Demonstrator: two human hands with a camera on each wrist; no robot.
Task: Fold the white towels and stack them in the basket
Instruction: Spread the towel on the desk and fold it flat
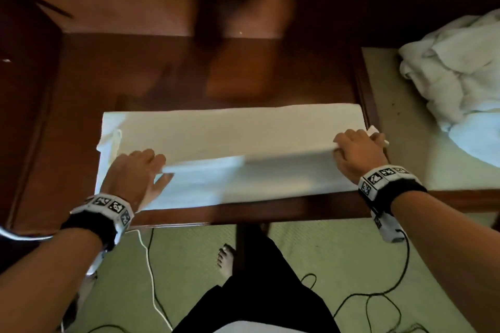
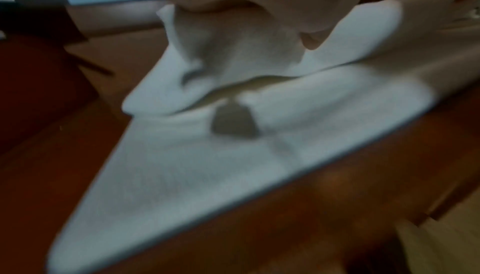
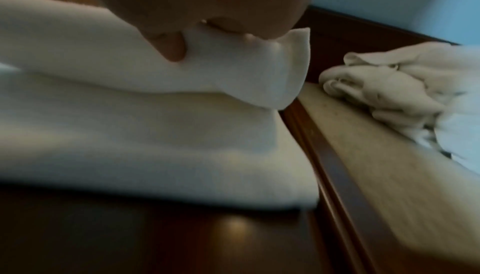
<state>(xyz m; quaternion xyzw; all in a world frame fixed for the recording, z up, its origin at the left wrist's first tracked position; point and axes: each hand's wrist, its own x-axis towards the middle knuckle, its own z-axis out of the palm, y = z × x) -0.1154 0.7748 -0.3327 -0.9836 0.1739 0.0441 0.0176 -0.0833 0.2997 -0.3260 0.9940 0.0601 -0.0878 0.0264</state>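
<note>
Fingers [image 1: 155, 159] of the left hand [image 1: 135, 176] and of the right hand [image 1: 357, 151] each pinch the near folded edge of the white towel [image 1: 230, 132], lifting that layer over the rest. It lies on the dark wooden desk [image 1: 167, 81], long axis running left to right. Only the head view shows both ends; the right wrist view shows the pinched corner [image 3: 285, 69] and a crumpled towel pile [image 3: 389, 85] beside the desk.

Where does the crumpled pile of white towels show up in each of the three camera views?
Head: crumpled towel pile at the right edge, on the pale surface beside the dark wooden table.
Left wrist: not in view.
Right wrist: at the right edge, middle height.
Shared landmark: the towel being folded, whose corner the right hand pinches.
</note>
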